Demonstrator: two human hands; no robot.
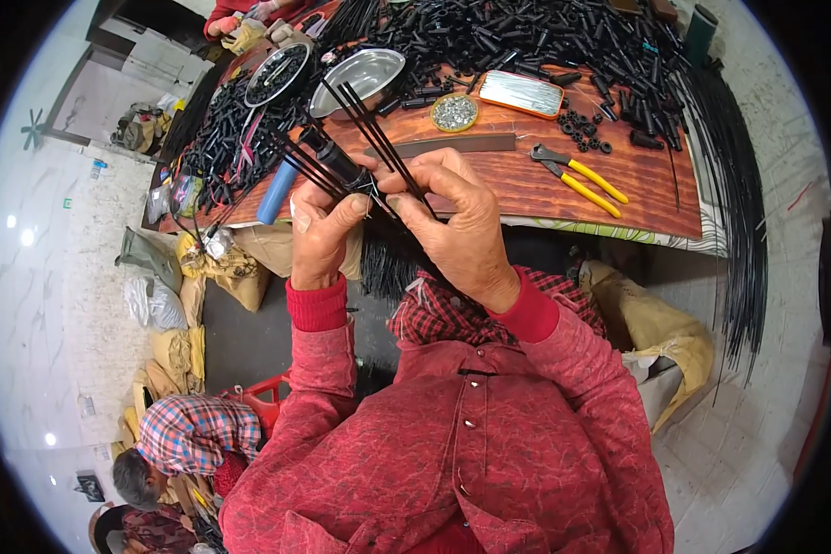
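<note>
Above the near edge of the table, both my hands grip an umbrella-frame-like piece of thin black rods (pixel 379 129) around a black cylindrical part (pixel 340 164). My left hand (pixel 321 235) is closed, its thumb at the foot of the cylinder and several rods standing up past its fingers. My right hand (pixel 466 217) pinches the other rods just to the right. A small bit of thin wire seems to show between the thumbs, too fine to make out. The lower rods run down under my right hand toward my lap and are partly hidden.
On the wooden table (pixel 660 189) lie yellow-handled pliers (pixel 591 183), a dish of small metal bits (pixel 454 113), a tray of thin wires (pixel 521 94) and a metal bowl (pixel 365 78). Heaped black parts (pixel 535 37) cover the far side. Long black rods (pixel 739 212) hang off the right.
</note>
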